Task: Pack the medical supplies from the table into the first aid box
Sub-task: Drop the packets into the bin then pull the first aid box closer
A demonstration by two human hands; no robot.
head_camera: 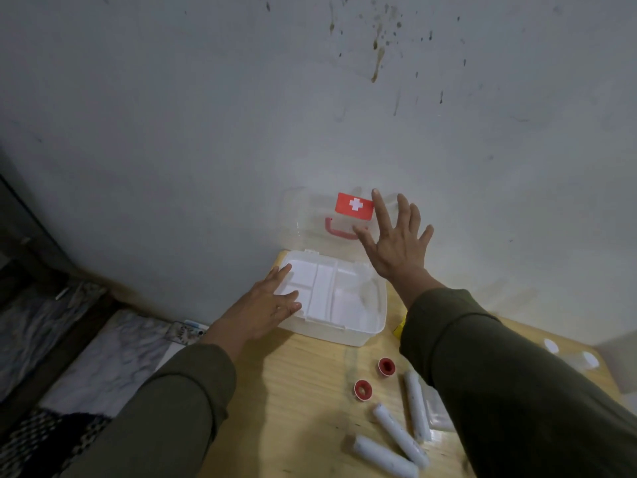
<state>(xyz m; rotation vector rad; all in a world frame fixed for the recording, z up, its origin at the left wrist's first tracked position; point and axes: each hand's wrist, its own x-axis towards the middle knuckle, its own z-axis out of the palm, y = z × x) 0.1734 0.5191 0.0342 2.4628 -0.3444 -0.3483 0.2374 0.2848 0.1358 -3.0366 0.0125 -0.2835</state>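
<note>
The white first aid box (362, 331) stands open on the wooden table, its divided tray showing inside. Its clear lid (312, 232), with a red cross label and red handle, stands upright against the wall. My left hand (267, 310) rests flat with straight fingers on the box's left rim and tray. My right hand (396, 243) is raised with fingers spread in front of the lid, holding nothing. Two red-and-white tape rolls (386, 367) and three white bandage rolls (400, 434) lie on the table in front of the box.
A grey stained wall rises just behind the box. The wooden table (303, 391) ends at the left, with patterned bedding (103, 367) below it. A yellow item (399, 328) peeks out beside the box under my right sleeve. White caps (551, 346) and a clear packet (437, 414) lie at the right.
</note>
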